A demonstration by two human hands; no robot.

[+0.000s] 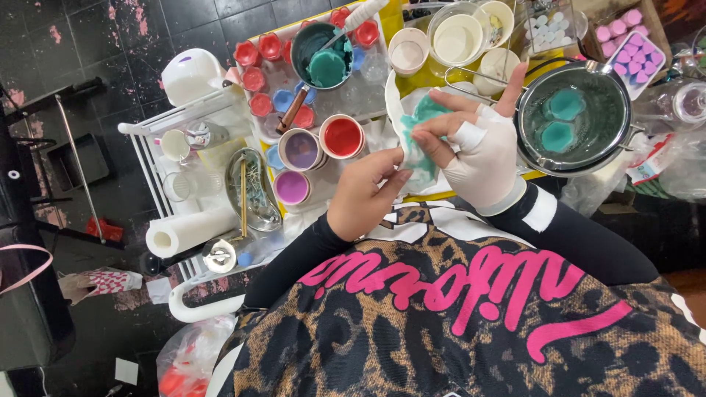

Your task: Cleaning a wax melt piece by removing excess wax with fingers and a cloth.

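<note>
We pinch a teal-stained white cloth (416, 140) between both hands, left hand (365, 192) gripping its lower edge, bandaged right hand (471, 143) its top, above the desk (412, 81) beside the metal pot (573, 117).

Tight workspace: left hand (364, 195) and right hand (474, 151) hemmed in by red cup (342, 137) and purple cups (300, 149) on the left, metal pot (577, 117) hard right, cream cups (456, 38) ahead. Only open lane is back toward the body, along the table edge
</note>
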